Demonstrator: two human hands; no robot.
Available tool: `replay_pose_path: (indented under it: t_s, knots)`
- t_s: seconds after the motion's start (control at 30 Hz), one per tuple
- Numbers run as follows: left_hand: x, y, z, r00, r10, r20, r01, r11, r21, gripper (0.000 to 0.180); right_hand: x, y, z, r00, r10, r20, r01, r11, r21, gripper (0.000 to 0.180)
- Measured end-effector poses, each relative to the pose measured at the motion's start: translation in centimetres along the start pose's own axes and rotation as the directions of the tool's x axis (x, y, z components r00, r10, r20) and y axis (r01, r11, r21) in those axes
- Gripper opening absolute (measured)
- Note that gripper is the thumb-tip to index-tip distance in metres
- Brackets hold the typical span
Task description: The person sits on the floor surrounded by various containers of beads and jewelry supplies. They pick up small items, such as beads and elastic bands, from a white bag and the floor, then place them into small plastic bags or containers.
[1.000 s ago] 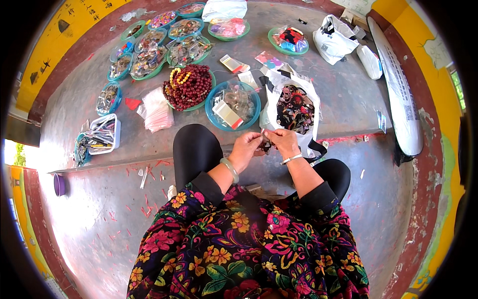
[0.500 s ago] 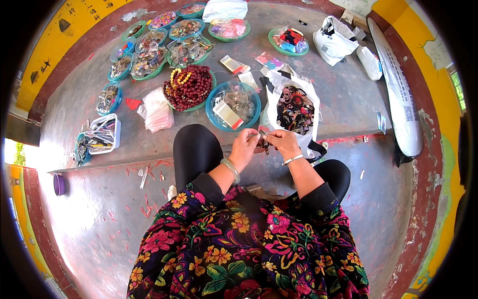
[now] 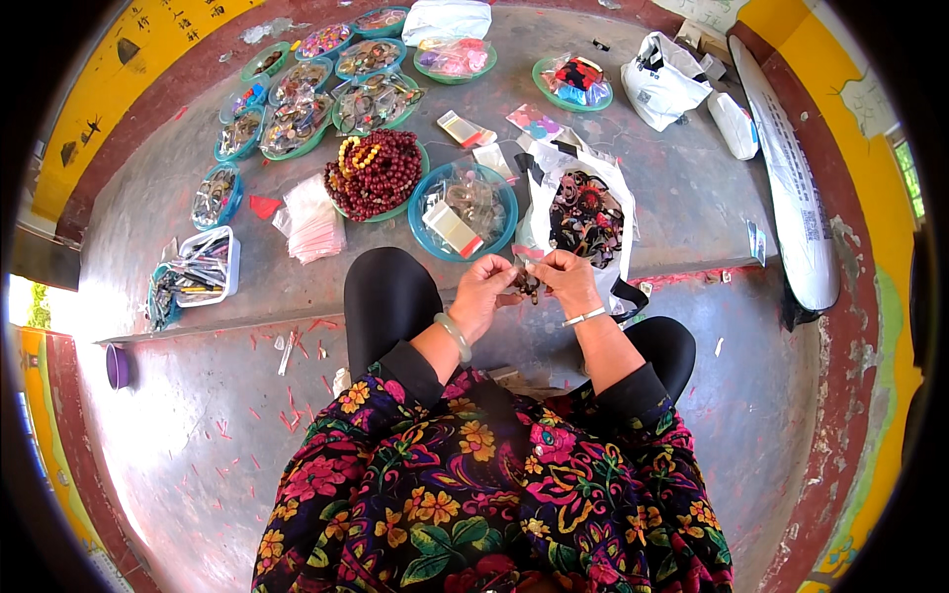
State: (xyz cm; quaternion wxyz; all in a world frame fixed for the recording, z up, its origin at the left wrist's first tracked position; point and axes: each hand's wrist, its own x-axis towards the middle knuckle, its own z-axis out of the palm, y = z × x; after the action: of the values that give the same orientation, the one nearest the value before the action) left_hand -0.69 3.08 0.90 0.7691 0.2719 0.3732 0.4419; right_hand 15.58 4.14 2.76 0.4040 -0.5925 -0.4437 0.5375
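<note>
In front of my knees, my left hand (image 3: 484, 289) and my right hand (image 3: 570, 285) meet with fingertips pinched together. Between them hangs a small clear plastic bag (image 3: 528, 284) with dark brown, bead-like pieces showing in it; their exact kind is too small to make out. Just beyond my right hand stands an open white bag (image 3: 543, 190) holding a heap of dark and coloured hair ties or similar trinkets (image 3: 587, 219). Beyond my left hand is a blue basin (image 3: 427, 238) with clear bags inside and a white packet with a red end (image 3: 453, 229) on top.
Dark red bead strings (image 3: 381, 183) fill a basin at left, beside a stack of clear pink-edged bags (image 3: 314, 225). Several basins of bagged trinkets (image 3: 295, 121) stand farther back. A white tray (image 3: 233, 262) holds pen-like items. The raised ledge (image 3: 267, 318) runs before my knees.
My right hand has shifted slightly up and right, its fingers now higher on the bag. More of the dark pieces show between my hands.
</note>
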Motion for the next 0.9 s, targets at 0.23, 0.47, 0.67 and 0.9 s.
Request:
replay_pose_path:
  t_s: [0.23, 0.47, 0.67, 0.9]
  knots:
    - [-0.2, 0.5, 0.4, 0.998, 0.049, 0.04, -0.047, 0.998, -0.053, 0.005, 0.2, 0.5, -0.4, 0.997, -0.074, 0.008, 0.07, 0.971, 0.23, 0.013]
    - [-0.1, 0.9, 0.3, 0.999, -0.044, 0.032, 0.046, 0.997, -0.058, 0.008, -0.3, 0.2, 0.0, 0.986, -0.134, -0.094, 0.15, 0.969, 0.194, 0.013]
    - [-0.8, 1.7, 0.8, 0.967, -0.241, 0.085, 0.241, 0.97, 0.012, 0.017, 0.2, 0.8, -0.8, 0.988, -0.087, -0.127, 0.118, 0.958, 0.262, 0.012]
    - [-0.7, 1.4, 0.7, 0.98, -0.194, 0.052, 0.185, 0.972, 0.147, 0.015, 0.0, 0.8, -0.4, 0.991, -0.086, -0.106, 0.113, 0.954, 0.277, 0.013]
